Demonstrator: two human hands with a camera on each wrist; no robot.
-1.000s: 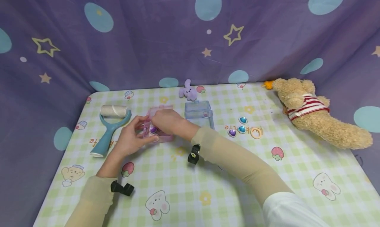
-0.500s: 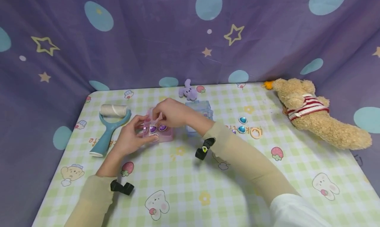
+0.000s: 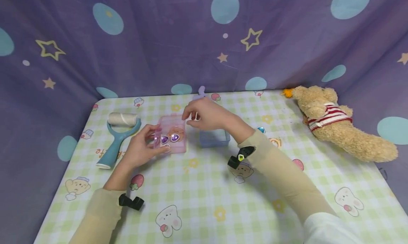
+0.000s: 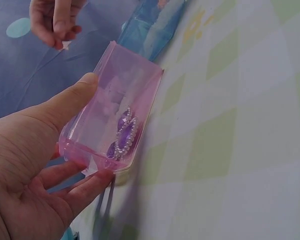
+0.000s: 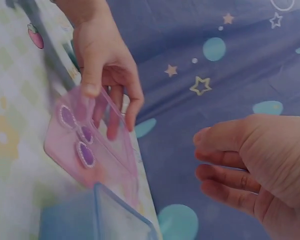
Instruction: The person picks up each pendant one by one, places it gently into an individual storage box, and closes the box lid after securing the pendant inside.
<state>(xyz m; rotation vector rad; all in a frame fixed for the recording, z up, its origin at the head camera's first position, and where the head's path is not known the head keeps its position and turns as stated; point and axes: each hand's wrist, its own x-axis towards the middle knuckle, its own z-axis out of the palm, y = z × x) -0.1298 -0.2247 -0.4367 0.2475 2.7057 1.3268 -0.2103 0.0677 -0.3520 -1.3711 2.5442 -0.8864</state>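
Note:
My left hand point(image 3: 143, 146) grips the left end of a pink see-through plastic box point(image 3: 178, 147), thumb at the near side and fingers at the far side. The box's lid stands open at the back. Inside lie purple heart-shaped gems point(image 5: 86, 154) with beaded silver rims; three show in the right wrist view. Above a blue see-through box point(image 3: 214, 142) hangs my right hand point(image 3: 208, 113), its fingers loosely bent and holding nothing. The right hand and forearm hide the back of the blue box and some loose gems; one blue heart gem point(image 3: 261, 130) still shows.
A blue-handled lint roller point(image 3: 116, 141) lies left of the pink box. Behind the right hand, a small purple plush point(image 3: 201, 91) is mostly hidden. Beside the right forearm lies a pale ring point(image 3: 276, 142). A tan plush toy point(image 3: 344, 127) occupies the right side.
My right hand has come out of the pink box, up and to the right, over the blue box. Purple gems lie uncovered in the pink box. The left hand stays in place.

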